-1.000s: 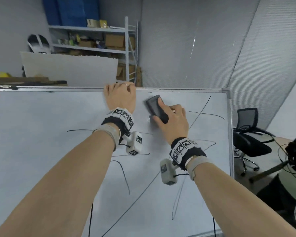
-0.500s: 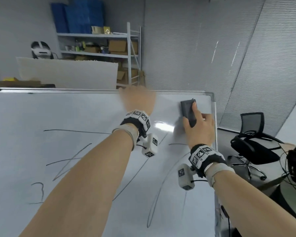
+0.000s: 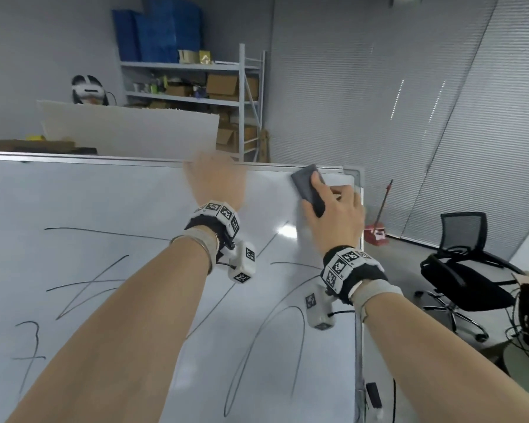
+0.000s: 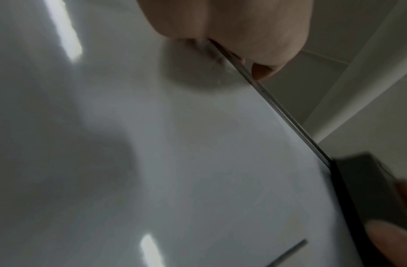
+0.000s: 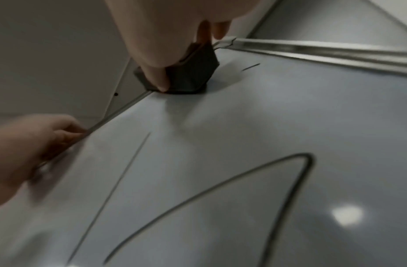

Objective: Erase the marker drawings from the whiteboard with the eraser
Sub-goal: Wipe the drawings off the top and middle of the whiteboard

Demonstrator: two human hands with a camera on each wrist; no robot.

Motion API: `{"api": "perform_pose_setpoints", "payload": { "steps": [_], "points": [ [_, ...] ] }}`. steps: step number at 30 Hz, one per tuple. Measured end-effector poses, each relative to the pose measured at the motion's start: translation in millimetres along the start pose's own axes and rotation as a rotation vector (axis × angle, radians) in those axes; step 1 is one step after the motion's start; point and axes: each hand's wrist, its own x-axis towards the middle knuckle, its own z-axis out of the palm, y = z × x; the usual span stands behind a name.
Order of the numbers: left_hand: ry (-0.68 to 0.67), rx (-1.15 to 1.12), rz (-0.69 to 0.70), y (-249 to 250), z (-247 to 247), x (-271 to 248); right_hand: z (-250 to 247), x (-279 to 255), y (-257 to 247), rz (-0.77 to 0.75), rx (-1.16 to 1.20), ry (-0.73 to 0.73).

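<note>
one eraser (image 3: 307,190) gripped by right hand (image 3: 333,215), pressed on whiteboard (image 3: 104,203); left hand (image 3: 216,181) clasps top rim.

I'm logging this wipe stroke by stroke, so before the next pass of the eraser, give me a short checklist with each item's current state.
1. Eraser gripped by the right hand: ok.
2. Eraser face flat against the whiteboard: ok in the right wrist view.
3. Left hand steadying the board's top edge: ok, fingers curled over it, though blurred in the head view.
4. Room to move further right: not ok, the eraser sits at the top right corner.
5. Marker lines cleared: not ok, several remain below and to the left.
6. Eraser pad cleanliness: cannot tell.
</note>
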Motion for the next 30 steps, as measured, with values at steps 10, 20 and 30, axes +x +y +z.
{"api": "perform_pose_setpoints", "payload": {
  "steps": [10, 20, 30],
  "points": [
    [0.041, 0.043, 0.018, 7.0, 17.6, -1.6, 0.1, 2.4, 1.9, -0.003, 0.080, -0.089],
    [-0.003, 0.057, 0.053, -3.4, 22.8, 8.2, 0.0, -57.6, 47.7, 0.343, -0.022, 0.023],
    [-0.057, 0.062, 0.088, -4.2, 23.1, 8.1, 26.7, -60.3, -18.7, 0.104, 0.156, -0.165]
  ]
}}
